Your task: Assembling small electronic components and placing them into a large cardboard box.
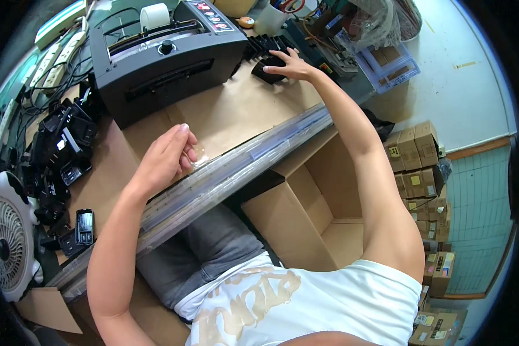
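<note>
Reaching right hand onto black part

Brightness: even, bright daylight-like light across the whole view, strongest on the pale floor at 2 o'clock.
Shadows: soft and short; a faint one lies under the left hand on the brown cardboard sheet, a darker one under the table edge into the open carton at 5 o'clock.
Glare: pale sheen on the clear plastic strip along the table edge and on the grey machine top at 11 o'clock.
Distortion: strong fisheye; straight edges bow, black corners ring the frame.
Sharpness: centre crisp; the white fan at 8 o'clock and stacked small boxes at 4 o'clock are softer, smeared.
Colour: slight blue fringe at the rim.
</note>
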A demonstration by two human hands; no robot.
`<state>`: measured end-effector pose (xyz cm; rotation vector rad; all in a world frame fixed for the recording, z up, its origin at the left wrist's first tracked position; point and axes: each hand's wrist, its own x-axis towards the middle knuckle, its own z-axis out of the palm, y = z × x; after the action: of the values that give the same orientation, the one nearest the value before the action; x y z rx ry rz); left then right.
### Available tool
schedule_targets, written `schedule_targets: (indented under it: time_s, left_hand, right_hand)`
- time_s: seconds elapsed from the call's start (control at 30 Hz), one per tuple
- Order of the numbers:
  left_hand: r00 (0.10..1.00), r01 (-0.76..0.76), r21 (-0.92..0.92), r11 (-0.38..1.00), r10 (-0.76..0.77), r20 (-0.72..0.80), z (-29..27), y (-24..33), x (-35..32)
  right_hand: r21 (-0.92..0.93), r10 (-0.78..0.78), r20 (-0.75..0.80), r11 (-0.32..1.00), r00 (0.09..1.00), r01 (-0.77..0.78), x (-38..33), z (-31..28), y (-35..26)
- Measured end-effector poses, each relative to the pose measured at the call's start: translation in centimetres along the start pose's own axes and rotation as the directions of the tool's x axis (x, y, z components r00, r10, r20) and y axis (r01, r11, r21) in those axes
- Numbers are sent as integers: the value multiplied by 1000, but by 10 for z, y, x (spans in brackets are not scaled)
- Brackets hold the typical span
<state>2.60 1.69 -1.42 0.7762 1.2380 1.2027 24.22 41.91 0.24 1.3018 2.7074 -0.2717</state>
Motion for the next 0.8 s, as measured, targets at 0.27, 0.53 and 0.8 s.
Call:
schedule_targets:
  time_s: [0.27,0.53,0.8]
  left_hand:
    - [1000,20,96,995,-19,-19,3,3,-3]
    - [1000,10,164,986,-6,-24,0,-2,0]
    - [999,-10,301,954,21,-34,3,4,-2]
  right_hand:
    - [-71,-20,22,997,1000,22,-12,0,-21]
    - [-41,-33,-24,999,999,32,-15,3,-18]
    - [-48,-90,-131,995,987,85,-15,18,-7]
